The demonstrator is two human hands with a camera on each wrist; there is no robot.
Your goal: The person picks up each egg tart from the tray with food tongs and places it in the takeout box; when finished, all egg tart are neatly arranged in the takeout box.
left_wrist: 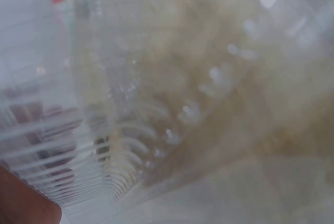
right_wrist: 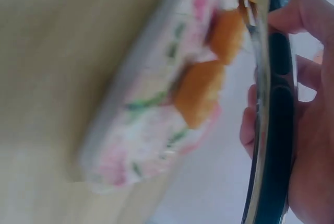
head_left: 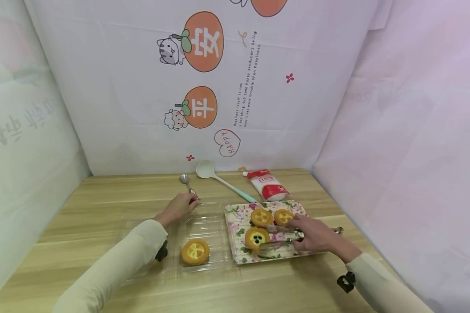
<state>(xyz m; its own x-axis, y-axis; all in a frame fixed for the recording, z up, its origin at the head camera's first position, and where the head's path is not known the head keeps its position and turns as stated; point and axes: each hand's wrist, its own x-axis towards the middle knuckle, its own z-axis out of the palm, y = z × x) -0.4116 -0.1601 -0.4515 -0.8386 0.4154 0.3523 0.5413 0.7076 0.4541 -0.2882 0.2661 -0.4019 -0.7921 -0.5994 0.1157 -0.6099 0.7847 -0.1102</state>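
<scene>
My right hand (head_left: 312, 234) grips metal tongs (head_left: 338, 230) with dark handle panels, above a floral tray (head_left: 235, 257). The tongs' ends lie on either side of a tart with dark berries (head_left: 257, 238); whether they touch it cannot be told. Two more tarts, one at the left (head_left: 261, 217) and one by my fingers (head_left: 283, 216), sit behind it. At the back edge of a clear plastic container (head_left: 215, 265), my left hand (head_left: 177, 209) pinches the rim. One tart (head_left: 195, 252) lies inside that container. Ribbed clear plastic (left_wrist: 130, 145) fills the left wrist view, with a fingertip at its corner.
Behind the container lies a small metal spoon (head_left: 185, 179). A ladle (head_left: 206, 169) with a mint handle stretches toward the tray. Near the back wall is a red and white pouch (head_left: 267, 184). Printed white cloth (head_left: 141, 108) encloses the wooden table (head_left: 66, 221) on three sides.
</scene>
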